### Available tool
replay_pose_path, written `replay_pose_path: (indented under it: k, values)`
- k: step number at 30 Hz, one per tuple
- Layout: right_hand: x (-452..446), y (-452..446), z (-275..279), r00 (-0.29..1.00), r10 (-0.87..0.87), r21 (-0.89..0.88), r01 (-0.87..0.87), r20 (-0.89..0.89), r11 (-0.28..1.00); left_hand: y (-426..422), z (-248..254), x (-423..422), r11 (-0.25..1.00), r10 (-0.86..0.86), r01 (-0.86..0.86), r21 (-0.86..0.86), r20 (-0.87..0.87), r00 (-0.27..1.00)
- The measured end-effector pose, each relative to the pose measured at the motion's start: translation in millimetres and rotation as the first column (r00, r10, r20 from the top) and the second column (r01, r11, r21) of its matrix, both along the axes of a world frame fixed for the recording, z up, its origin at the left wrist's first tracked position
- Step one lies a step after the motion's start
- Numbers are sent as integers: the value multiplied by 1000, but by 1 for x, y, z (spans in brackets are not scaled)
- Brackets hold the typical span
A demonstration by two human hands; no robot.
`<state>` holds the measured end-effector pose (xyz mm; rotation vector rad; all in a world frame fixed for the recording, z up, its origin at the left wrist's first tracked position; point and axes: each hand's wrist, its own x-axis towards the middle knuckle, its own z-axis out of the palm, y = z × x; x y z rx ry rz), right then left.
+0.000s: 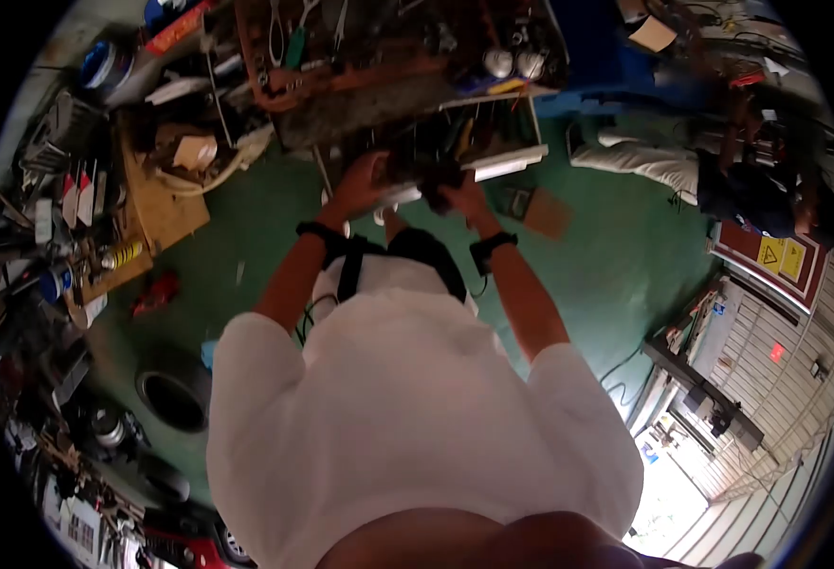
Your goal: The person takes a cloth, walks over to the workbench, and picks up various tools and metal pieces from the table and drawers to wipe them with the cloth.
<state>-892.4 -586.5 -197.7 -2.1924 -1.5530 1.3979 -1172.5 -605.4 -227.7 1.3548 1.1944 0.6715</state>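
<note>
An open drawer [516,159] with a pale front edge and tools inside juts out below the workbench. My right hand [467,201] is over its near edge, fingers closed round a dark, blurred object [439,182] whose kind I cannot make out. To its left, my left hand [364,186] is at the drawer's left part, with curled fingers against something dark. Shadow and blur hide what that is. Inside the drawer lie dark tools and a tool with a yellowish handle [464,137]. Both wrists wear black bands.
The workbench top [341,114] carries an orange-brown tray, pliers and a green-handled tool [295,47]. Cluttered shelves and a wooden board [165,213] stand left, tires [172,400] behind. A person [749,194] is at the right. A flat brown piece [548,213] lies on the green floor.
</note>
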Motion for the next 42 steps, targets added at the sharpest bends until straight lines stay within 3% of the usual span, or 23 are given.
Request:
replay_pose_path:
  k: [1, 2, 3, 4, 5, 7, 9, 10, 12, 14, 15, 18, 20, 22, 24, 26, 29, 30, 32, 33, 35, 37, 42]
  values:
    - [13, 4, -35, 945, -71, -142, 26, -320, 990, -11, 23, 2, 999, -3, 3, -37, 4, 1000]
    - [-11, 7, -3, 885, -82, -6, 89, -459, 996, -10, 44, 0, 975, -11, 49, -219, 170, 985]
    - [-28, 15, 24, 844, -162, -210, 59, -512, 976, -12, 54, 0, 917, 15, 118, -380, 331, 943]
    - [-42, 20, 45, 801, -252, -404, 14, -543, 914, -18, 53, 2, 913, 26, 113, -392, 333, 942]
    - [-63, 22, 66, 802, -254, -412, 10, -541, 911, -22, 49, 2, 940, 1, 113, -321, 336, 942]
    - [-94, 18, 85, 826, -144, -460, -150, -544, 875, -27, 35, 0, 961, -21, 112, -252, 336, 942]
    - [-110, 18, 78, 870, -4, -512, -287, -494, 809, -36, 16, -9, 993, 85, -35, -113, 472, 877]
    - [-110, 12, 51, 860, 42, -431, -297, -509, 852, -39, 12, -16, 992, 95, -45, -117, 465, 880]
    - [-110, 2, -3, 845, 142, -256, -310, -516, 916, -52, 7, -29, 985, 149, -123, -125, 229, 962]
    - [-95, 18, -36, 824, 452, -23, -488, -343, 873, -62, -7, -44, 978, 208, -209, 8, 83, 975]
    - [-88, 18, -37, 857, 469, 45, -471, -214, 881, -69, -12, -52, 953, 273, -263, 150, -51, 961]
    - [-59, 35, -56, 857, 499, 200, -516, 132, 833, -78, -3, -84, 859, 474, -428, 281, -122, 872]
    - [-35, 44, -71, 907, 307, 303, -391, 287, 869, -83, -16, -109, 813, 549, -474, 339, -170, 818]
    - [-16, 52, -63, 910, 242, 289, -344, 336, 893, -80, -43, -123, 764, 612, -512, 392, -194, 766]
    - [-1, 53, -62, 906, 194, 278, -309, 376, 909, -84, -63, -131, 733, 680, -668, 129, -100, 727]
    - [4, 57, -69, 937, 122, 306, -227, 327, 925, -83, -66, -117, 739, 665, -672, 46, -206, 718]
    - [-7, 54, -64, 897, 225, 276, -343, 381, 898, -70, -62, -86, 871, 443, -452, -192, -86, 892]
    - [-12, 52, -62, 863, 308, 251, -426, 400, 869, -69, -56, -73, 868, 449, -457, -196, -85, 889]
    - [-33, 45, -56, 781, 429, 187, -554, 454, 811, -70, -45, -54, 813, 499, -569, -121, -359, 789]
    - [-45, 41, -53, 684, 533, 123, -664, 497, 737, -69, -42, -54, 810, 501, -574, -121, -365, 785]
    - [-65, 28, -44, 612, 600, 97, -737, 516, 669, -68, -37, -60, 734, 621, -636, -237, -146, 770]
    - [-76, 25, -39, 463, 732, -57, -826, 500, 562, -83, -68, -54, 735, 633, -652, -187, -156, 758]
    - [-62, 20, -43, 521, 706, -63, -782, 480, 620, -95, -101, -53, 795, 566, -598, -103, -226, 793]
